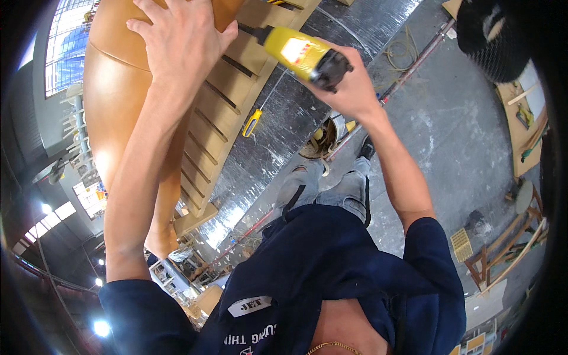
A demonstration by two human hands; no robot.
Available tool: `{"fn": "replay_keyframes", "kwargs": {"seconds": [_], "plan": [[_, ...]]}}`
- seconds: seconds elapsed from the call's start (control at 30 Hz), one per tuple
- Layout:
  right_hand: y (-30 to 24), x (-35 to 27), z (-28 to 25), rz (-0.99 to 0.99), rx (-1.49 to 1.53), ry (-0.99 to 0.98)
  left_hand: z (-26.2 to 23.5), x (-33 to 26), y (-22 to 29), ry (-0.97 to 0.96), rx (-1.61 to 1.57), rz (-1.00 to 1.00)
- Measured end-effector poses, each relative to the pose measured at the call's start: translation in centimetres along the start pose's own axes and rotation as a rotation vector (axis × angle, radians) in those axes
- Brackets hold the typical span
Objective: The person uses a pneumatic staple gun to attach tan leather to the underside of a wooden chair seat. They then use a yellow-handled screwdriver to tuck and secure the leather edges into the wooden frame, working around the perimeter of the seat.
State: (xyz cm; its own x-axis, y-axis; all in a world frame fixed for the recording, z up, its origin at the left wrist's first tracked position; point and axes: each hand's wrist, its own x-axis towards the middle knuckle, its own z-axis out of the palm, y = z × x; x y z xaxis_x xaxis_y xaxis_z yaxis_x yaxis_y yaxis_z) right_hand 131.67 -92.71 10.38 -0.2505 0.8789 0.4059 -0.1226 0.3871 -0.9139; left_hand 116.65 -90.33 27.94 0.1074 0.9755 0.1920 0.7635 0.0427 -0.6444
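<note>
My left hand point(180, 41) is raised with fingers spread, pressing flat on a large tan upholstered furniture piece point(115, 89). Its slatted wooden frame point(231, 100) faces me, just right of that hand. My right hand point(355, 89) grips a yellow power tool point(302, 53) with a black end. The tool's front end points at the upper part of the wooden frame; its tip is hidden. My navy shirt, jeans and a shoe fill the lower middle.
A yellow-handled screwdriver point(252, 122) lies on a silvery foil sheet point(278, 160) spread over the concrete floor point(449, 130). A tape roll point(326, 137) sits by my feet. A coiled cable point(402, 53), wooden stools point(503, 248) and a workbench point(523, 124) stand to the right.
</note>
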Motion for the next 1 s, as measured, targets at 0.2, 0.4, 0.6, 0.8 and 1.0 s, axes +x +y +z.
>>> {"fn": "replay_keyframes", "kwargs": {"seconds": [0.2, 0.4, 0.6, 0.8, 1.0], "plan": [[-2.1, 2.3, 2.6, -0.056, 0.013, 0.039, 3.6, 0.5, -2.1, 0.2, 0.153, 0.154], [-2.4, 2.3, 2.9, -0.037, 0.027, 0.036, 3.1, 0.1, -1.5, 0.238, 0.093, 0.132], [-2.4, 2.5, 2.3, -0.048, -0.035, 0.062, 2.9, 0.4, -1.4, 0.26, 0.075, 0.128], [0.7, -0.3, 2.9, 0.009, -0.248, 0.12, 2.2, -0.7, -4.3, 0.16, -0.122, 0.251], [6.0, -4.0, 3.1, 0.455, -0.727, -0.48, 5.6, -1.0, -18.3, 0.095, -0.667, 0.246]]}}
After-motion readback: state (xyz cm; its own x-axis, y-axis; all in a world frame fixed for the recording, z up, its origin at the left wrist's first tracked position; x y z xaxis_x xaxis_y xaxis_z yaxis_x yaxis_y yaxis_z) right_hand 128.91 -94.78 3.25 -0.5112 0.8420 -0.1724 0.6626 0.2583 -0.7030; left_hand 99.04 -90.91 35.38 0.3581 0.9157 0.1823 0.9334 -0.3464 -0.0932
